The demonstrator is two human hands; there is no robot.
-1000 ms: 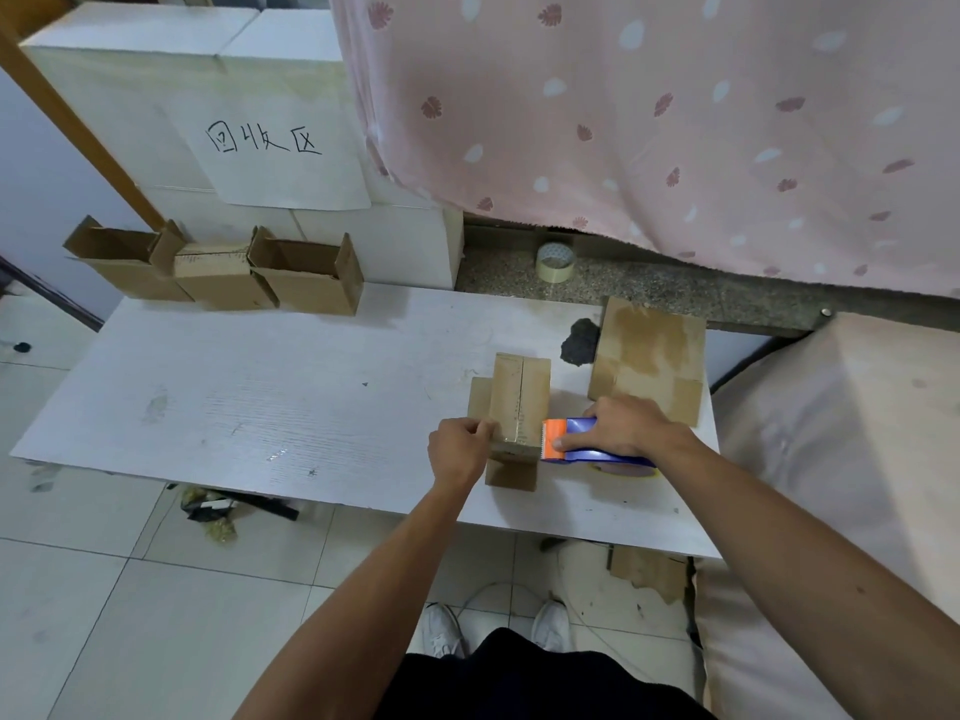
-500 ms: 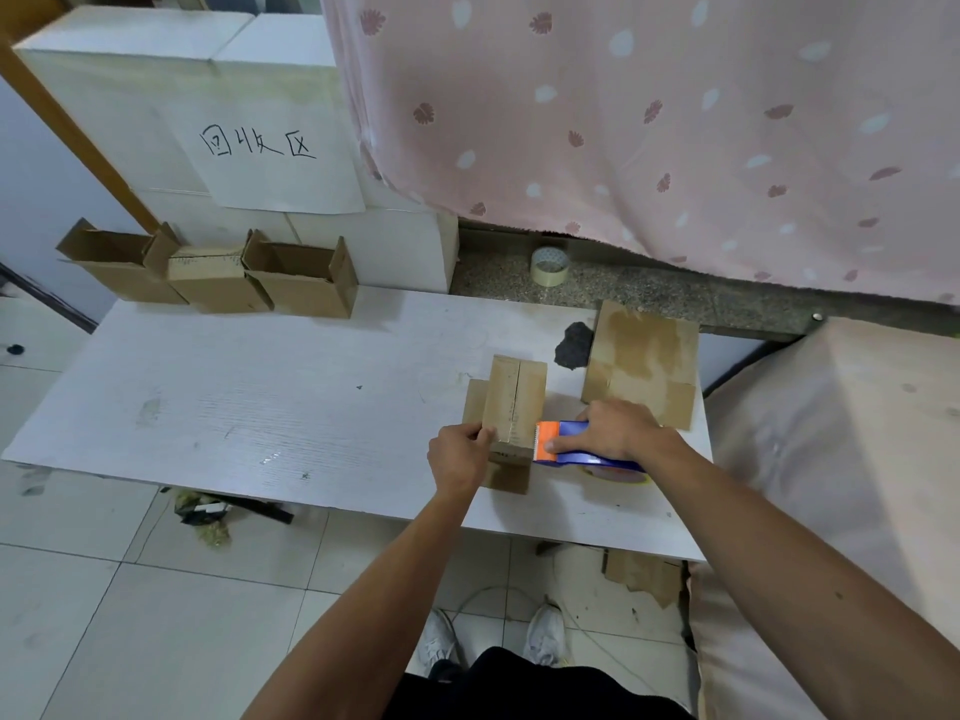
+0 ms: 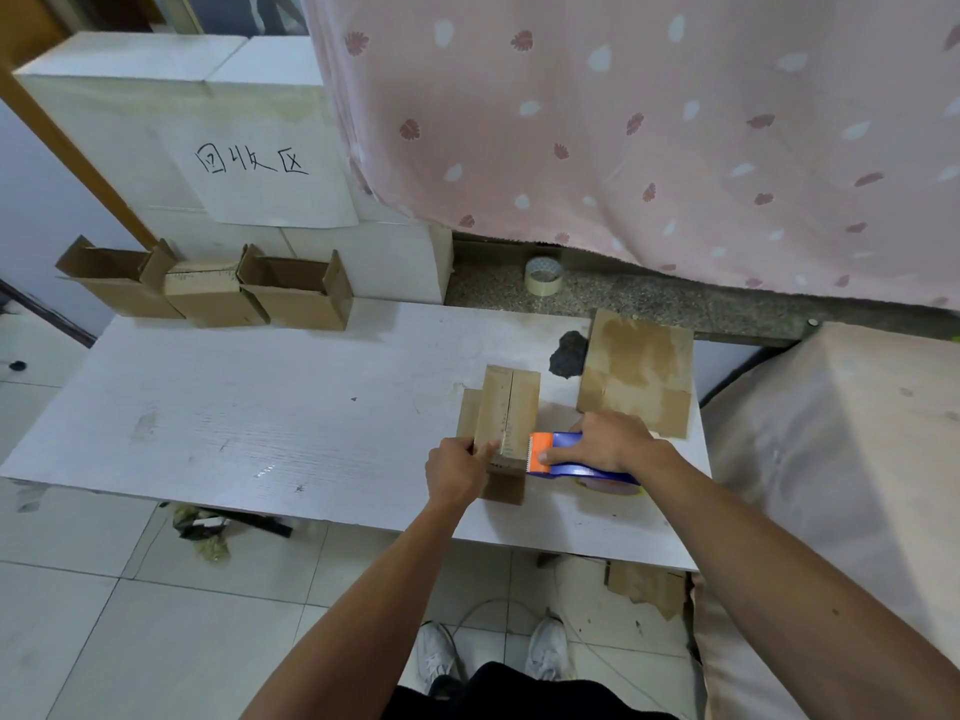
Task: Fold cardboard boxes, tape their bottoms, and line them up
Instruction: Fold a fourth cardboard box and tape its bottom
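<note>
The upturned box [image 3: 506, 407] sits seam-up at the front right of the surface [image 3: 260, 407], and the left hand [image 3: 457, 470] has its grip curled on the near corner to steady it. The right hand [image 3: 608, 441] has its grip wrapped round the tape dispenser [image 3: 563, 440], with the orange head against the box's side, probably to cut the tape.

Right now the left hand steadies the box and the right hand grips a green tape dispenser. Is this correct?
Not quite. In the head view the tape dispenser is blue with an orange head, not green. The rest holds: the left hand steadies the box and the right hand grips the dispenser.
</note>
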